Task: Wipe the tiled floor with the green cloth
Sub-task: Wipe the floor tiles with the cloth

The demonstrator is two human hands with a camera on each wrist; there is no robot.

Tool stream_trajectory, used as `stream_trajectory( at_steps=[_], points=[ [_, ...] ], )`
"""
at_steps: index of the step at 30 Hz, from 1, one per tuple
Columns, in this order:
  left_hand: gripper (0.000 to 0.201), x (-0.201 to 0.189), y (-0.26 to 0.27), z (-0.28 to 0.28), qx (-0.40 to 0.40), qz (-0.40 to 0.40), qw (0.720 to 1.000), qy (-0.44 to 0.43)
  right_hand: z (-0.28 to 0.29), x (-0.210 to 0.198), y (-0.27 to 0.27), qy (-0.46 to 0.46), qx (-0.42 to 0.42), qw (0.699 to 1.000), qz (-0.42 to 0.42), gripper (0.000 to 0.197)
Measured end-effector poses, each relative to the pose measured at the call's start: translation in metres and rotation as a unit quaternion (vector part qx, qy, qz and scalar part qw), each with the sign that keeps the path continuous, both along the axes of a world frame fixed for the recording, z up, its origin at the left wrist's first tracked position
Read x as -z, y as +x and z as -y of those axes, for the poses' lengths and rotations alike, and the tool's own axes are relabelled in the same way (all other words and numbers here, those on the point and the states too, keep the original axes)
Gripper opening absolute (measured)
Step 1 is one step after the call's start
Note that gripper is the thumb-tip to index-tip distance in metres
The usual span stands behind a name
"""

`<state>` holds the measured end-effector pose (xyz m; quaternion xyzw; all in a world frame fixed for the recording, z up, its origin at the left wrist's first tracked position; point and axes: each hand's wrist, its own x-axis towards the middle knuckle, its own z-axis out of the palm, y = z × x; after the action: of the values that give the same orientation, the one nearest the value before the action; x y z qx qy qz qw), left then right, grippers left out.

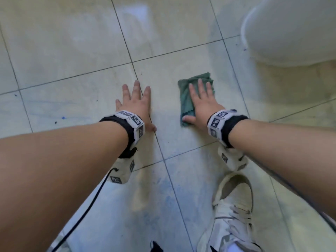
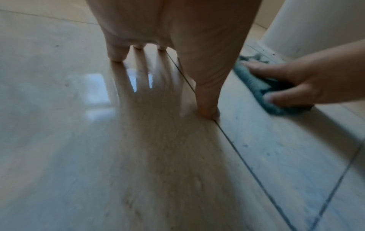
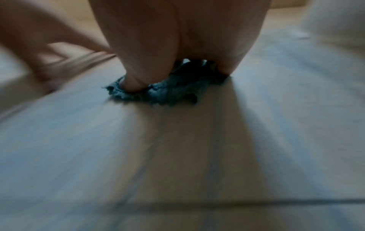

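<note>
Pressing: right hand [image 1: 203, 104] flat on green cloth [image 1: 187, 96], fingers straight
Left hand [image 1: 136, 104]: flat, spread on tiled floor [image 1: 72, 51], holding nothing

No text, brand or number can be read. The wristbands [image 1: 131, 122] in the middle of the frame carry only black-and-white square code patterns, no letters.

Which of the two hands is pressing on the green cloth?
The right hand lies flat on the green cloth, fingers spread. The left hand rests beside it on the bare tiled floor.
</note>
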<state>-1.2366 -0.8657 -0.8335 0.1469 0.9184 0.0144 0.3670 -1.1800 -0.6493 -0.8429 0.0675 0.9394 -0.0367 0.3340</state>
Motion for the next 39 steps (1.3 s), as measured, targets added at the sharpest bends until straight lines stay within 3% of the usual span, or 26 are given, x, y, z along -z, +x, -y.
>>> stream_trajectory(
  at_steps=[2,5,8,14,18,20,23,27,34,39],
  points=[
    [0.132,0.0,-0.001,-0.001,0.0,0.004,1.0,-0.003,-0.041,-0.003,-0.014,0.048,0.092,0.995,0.005,0.116],
    [0.132,0.002,-0.001,-0.002,-0.005,0.003,1.0,-0.001,-0.061,-0.01,-0.019,0.067,0.151,0.986,0.02,0.116],
    [0.132,0.003,-0.001,-0.003,-0.006,0.002,1.0,-0.004,-0.029,-0.014,-0.002,0.054,0.132,0.99,0.018,0.113],
    [0.134,0.002,-0.003,-0.005,-0.006,0.008,1.0,-0.007,0.068,-0.002,0.045,-0.035,-0.031,0.998,0.045,0.119],
    [0.134,0.002,-0.002,-0.006,-0.004,0.005,1.0,-0.007,0.055,-0.001,0.037,-0.046,-0.074,0.996,0.033,0.116],
    [0.133,0.003,-0.003,-0.004,-0.008,0.001,1.0,-0.005,0.02,-0.003,0.016,-0.029,-0.037,0.999,0.014,0.115],
    [0.132,0.002,-0.001,-0.004,-0.008,0.005,1.0,-0.004,-0.034,-0.007,-0.007,0.022,0.092,0.996,0.008,0.117],
    [0.131,0.004,-0.001,-0.003,-0.01,0.006,1.0,0.0,-0.041,-0.008,0.012,0.042,0.168,0.985,0.011,0.115],
    [0.131,0.0,-0.001,-0.007,-0.009,-0.001,1.0,-0.007,0.037,0.005,0.041,-0.009,0.081,0.997,0.001,0.119],
    [0.129,0.002,0.001,-0.004,-0.003,-0.002,1.0,0.0,0.016,-0.011,0.032,-0.03,0.059,0.998,-0.015,0.106]
  ],
)
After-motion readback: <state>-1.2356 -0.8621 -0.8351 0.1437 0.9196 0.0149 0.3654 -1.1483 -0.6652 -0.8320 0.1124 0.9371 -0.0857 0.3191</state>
